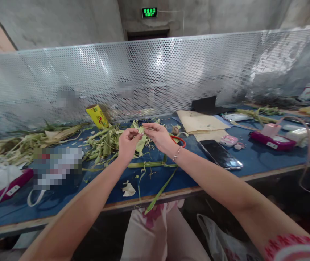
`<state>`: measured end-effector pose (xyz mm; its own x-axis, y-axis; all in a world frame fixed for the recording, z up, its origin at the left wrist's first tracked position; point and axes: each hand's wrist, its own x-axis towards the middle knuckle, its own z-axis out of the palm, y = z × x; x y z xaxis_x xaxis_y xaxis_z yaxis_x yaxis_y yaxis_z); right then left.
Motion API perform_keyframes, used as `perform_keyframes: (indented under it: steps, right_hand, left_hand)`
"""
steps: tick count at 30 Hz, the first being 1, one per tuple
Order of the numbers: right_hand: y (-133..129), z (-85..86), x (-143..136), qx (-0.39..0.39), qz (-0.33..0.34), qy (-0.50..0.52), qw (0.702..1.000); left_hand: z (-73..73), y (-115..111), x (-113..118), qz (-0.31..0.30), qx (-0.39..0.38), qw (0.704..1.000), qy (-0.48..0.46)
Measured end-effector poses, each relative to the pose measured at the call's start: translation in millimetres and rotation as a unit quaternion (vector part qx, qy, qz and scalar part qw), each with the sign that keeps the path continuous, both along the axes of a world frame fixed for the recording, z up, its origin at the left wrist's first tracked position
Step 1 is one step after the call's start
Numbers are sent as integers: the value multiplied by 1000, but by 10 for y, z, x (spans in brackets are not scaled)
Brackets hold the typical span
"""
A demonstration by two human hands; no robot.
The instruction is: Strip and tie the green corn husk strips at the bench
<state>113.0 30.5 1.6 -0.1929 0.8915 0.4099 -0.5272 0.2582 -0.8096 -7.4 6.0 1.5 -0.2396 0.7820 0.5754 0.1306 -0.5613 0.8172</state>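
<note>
Above the middle of the blue table, my left hand (127, 144) pinches a pale green leaf strip (140, 144), which looks like corn husk. My right hand (159, 137) meets it from the other side, thumb and fingers closed on the strip's upper end. Just left of my hands lies a heap of shredded green leaves (103, 143). A long green leaf blade (160, 191) hangs over the table's front edge below them. Beside my right wrist an orange-red loop (180, 140) shows, partly hidden. A torn pale scrap (128, 189) lies nearer to me.
A yellow box (97, 116) leans by the perforated metal screen (198, 72). Right: brown paper (201, 122), a black phone (220, 154), a pink case (228, 140) and a magenta power strip (273, 141) with cables. Left: dried husks (59, 136) and another power strip (16, 188).
</note>
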Motion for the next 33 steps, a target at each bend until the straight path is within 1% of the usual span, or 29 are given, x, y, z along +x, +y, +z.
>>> perform_keyframes:
  steps: [7,9,12,15,17,20,22,24,28,33]
  right_hand:
    - [-18,8,4,29,-3,-18,999]
    - [-21,9,5,39,-6,-18,999]
    - [-15,6,5,57,-13,-31,998]
    - [-5,2,8,76,-16,-53,996]
    - [-3,4,19,102,-27,-71,992]
    - [-23,27,48,176,-73,-106,976]
    - [-49,52,69,229,-112,-130,958]
    - [-77,74,84,264,-147,-151,941]
    - [-99,82,88,292,-185,-168,923]
    - [-90,63,86,310,-185,-167,917]
  left_hand:
    - [-15,7,22,-27,18,999,-41]
    - [0,-10,38,-37,11,997,-63]
    - [23,-29,54,-66,-12,993,-96]
    - [33,-29,51,-100,-35,988,-108]
    - [37,-26,41,-116,-40,985,-118]
    - [53,-30,27,-141,-44,979,-138]
    - [70,-39,23,-159,-46,975,-150]
    - [88,-49,24,-170,-46,971,-162]
    - [110,-62,32,-174,-38,968,-179]
    - [88,-48,30,-172,-33,968,-180]
